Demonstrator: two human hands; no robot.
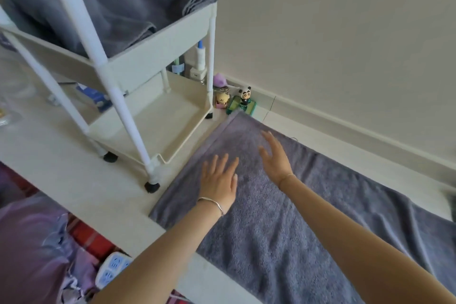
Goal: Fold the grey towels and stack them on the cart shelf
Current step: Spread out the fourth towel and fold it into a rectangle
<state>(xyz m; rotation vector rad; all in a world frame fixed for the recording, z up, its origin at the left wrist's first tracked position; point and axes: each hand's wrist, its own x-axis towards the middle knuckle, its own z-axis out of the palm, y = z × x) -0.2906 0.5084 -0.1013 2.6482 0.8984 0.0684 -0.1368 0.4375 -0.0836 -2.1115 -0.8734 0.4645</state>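
A grey towel (283,217) lies spread flat on the pale surface, running from the cart's foot toward the lower right. My left hand (218,181) rests flat on it near its left edge, fingers straight. My right hand (275,155) is stretched out just beyond, fingers straight, over the towel's far end; whether it touches the cloth is unclear. The white cart (158,49) stands at the upper left. Its upper shelf holds several grey towels (118,5) piled loosely. Its bottom shelf (158,126) is bare.
Small toy figures (244,96) and bottles (199,61) stand by the wall behind the cart. The cart's black castors (151,186) sit close to the towel's left edge. A white power strip (111,271) and purple bedding (32,249) lie at lower left.
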